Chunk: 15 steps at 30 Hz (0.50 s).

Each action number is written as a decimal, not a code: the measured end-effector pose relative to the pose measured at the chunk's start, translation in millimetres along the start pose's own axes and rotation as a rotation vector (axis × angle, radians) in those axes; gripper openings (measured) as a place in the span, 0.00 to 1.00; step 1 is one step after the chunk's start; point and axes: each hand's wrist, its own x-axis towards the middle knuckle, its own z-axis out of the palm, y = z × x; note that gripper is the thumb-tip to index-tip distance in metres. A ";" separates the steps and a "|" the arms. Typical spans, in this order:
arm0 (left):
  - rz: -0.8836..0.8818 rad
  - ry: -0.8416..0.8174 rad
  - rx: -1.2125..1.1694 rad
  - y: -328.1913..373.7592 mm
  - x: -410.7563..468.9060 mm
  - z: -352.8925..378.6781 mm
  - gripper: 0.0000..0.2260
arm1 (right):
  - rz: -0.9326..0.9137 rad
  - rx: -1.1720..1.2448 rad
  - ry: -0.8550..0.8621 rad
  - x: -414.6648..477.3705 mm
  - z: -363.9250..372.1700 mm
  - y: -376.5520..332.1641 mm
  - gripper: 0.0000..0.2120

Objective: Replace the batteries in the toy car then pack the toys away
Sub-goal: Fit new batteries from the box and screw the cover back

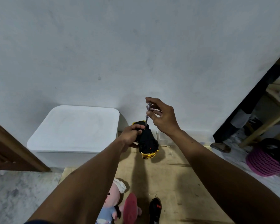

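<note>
A black and gold toy car [148, 141] is held upside down above the wooden board, its black underside facing me. My left hand [130, 136] grips its left side. My right hand [161, 117] pinches the clear handle of a small screwdriver [147, 114] that stands upright, its tip touching the car's underside near my left thumb. A black remote control [155, 209] lies on the board near the bottom edge. Beside it lies a pink plush doll [113, 202] with a red round piece.
A white lidded storage bin [74, 131] stands against the wall at left. A clear plastic container [163, 138] sits behind the car. A purple basket [265, 160] and a wooden frame [268, 117] are at right, beside a person's sandalled foot [220, 147].
</note>
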 end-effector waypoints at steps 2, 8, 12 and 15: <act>0.001 0.004 0.001 0.1 -0.2 -0.3 0.11 | 0.025 -0.001 0.014 0.1 1.6 -0.7 0.23; 0.003 0.007 -0.007 0.0 -2.5 -1.3 0.12 | -0.039 -0.035 -0.003 -3.4 2.6 -2.5 0.21; 0.010 0.002 0.005 2.8 -3.7 -0.6 0.12 | 0.020 -0.037 0.037 -2.2 4.7 -5.7 0.24; 0.010 -0.011 0.011 2.7 -5.2 1.2 0.12 | 0.008 -0.057 0.061 -1.8 3.4 -6.3 0.25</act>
